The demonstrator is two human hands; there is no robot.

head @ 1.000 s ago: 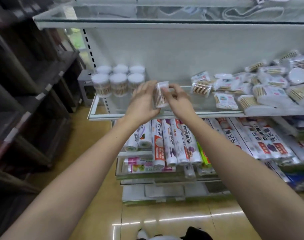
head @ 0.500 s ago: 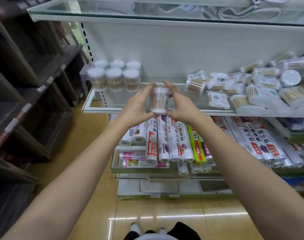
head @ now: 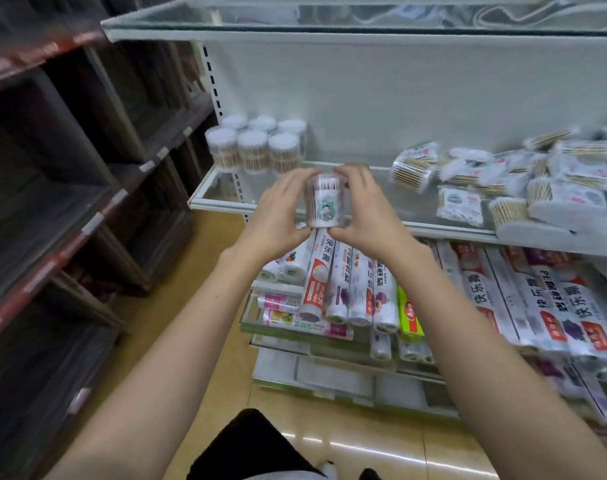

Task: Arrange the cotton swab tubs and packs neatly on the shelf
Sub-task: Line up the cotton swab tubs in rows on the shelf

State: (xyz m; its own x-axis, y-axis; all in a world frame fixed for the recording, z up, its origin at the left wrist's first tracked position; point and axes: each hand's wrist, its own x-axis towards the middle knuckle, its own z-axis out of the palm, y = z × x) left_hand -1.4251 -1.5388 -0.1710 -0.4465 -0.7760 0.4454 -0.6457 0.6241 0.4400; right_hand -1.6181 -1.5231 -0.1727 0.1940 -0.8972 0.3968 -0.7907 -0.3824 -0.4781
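Now the left hand [head: 277,216] and right hand [head: 364,213] cup 1 upright tub [head: 324,200] by its sides; it looks light, stiff, slick plastic.

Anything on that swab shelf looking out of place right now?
Yes. The swab packs on the right of the glass shelf lie in a loose heap, tilted every which way, unlike the six upright tubs grouped at the left. One tub is off the shelf, held between both hands.
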